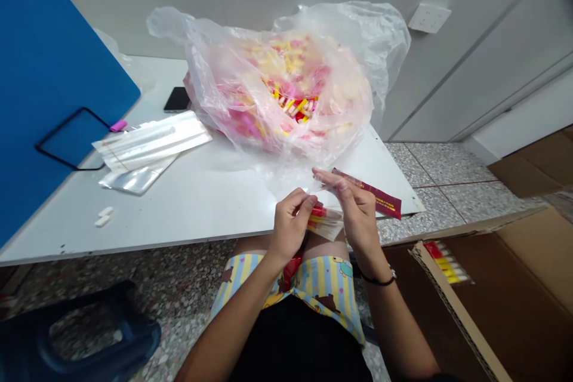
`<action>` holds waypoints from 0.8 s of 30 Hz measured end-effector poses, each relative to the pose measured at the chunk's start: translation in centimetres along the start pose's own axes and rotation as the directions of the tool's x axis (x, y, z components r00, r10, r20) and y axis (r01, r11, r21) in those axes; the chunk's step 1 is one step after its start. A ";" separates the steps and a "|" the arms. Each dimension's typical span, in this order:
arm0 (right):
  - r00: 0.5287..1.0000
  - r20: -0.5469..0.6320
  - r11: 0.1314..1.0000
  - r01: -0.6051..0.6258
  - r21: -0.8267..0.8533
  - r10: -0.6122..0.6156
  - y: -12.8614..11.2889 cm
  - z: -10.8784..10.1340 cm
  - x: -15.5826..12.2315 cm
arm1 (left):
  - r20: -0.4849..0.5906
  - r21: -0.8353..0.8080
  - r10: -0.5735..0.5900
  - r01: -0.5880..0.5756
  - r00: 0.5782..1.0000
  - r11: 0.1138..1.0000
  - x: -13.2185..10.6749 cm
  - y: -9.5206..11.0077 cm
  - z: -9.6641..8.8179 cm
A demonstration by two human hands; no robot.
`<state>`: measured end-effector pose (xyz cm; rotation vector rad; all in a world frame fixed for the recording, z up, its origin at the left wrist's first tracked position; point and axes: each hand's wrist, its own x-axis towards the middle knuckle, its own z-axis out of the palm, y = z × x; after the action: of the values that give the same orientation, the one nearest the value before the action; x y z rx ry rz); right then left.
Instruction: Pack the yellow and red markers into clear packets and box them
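Note:
My left hand (293, 221) is closed on a small clear plastic bag (332, 230), pinching its upper left part between thumb and fingers. Inside the bag lie slim sticks with red and yellow ends and pale bodies. My right hand (356, 206) is at the bag's right side, fingers stretched out to the left over its top. Thin clear film shows between the two hands; whether the right thumb presses on it I cannot tell. Beyond them a large translucent sack (286, 89) full of red, yellow, pink and white pieces rests on the white table (215, 197).
A dark red printed packet (387, 204) lies at the table's right edge. Flat clear bags (150, 146), a phone (177, 99) and two white bits (104, 216) are to the left. An open cardboard box (514, 304) holds a filled packet (449, 262). A blue stool (80, 334) stands lower left.

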<state>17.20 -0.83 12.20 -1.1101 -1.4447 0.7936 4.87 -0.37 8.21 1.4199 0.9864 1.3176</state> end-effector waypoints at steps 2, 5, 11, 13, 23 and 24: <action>1.000 0.001 1.000 -0.013 0.013 0.013 0.0 0.0 0.0 | -0.046 0.011 0.008 -0.008 0.999 1.000 -0.1 0.3 0.2; 0.999 -0.019 0.999 -0.032 0.007 0.032 0.1 -0.2 0.0 | -0.056 -0.035 -0.018 0.016 0.998 0.999 -0.2 0.1 0.5; 0.974 0.067 0.962 -0.225 0.154 0.217 0.9 -1.0 0.7 | -0.011 -0.040 -0.120 0.119 0.993 0.992 -0.2 -0.6 0.8; 0.951 0.150 0.937 -0.296 0.184 0.271 1.0 -1.3 0.8 | -0.052 -0.067 -0.165 0.162 0.985 0.985 0.3 -0.7 0.7; 0.863 -0.131 0.856 -0.444 0.267 0.488 5.6 -2.2 -1.8 | 0.241 -0.019 -0.181 0.191 0.954 0.981 0.9 -1.1 0.2; 0.841 -0.191 0.838 -0.427 0.340 0.506 5.9 -2.3 -1.9 | 0.291 -0.005 -0.188 0.198 0.938 0.980 0.6 -1.2 0.2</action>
<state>20.57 -0.83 6.57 -1.3096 -0.7914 1.1064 5.18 0.47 7.23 1.4033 0.8766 0.9465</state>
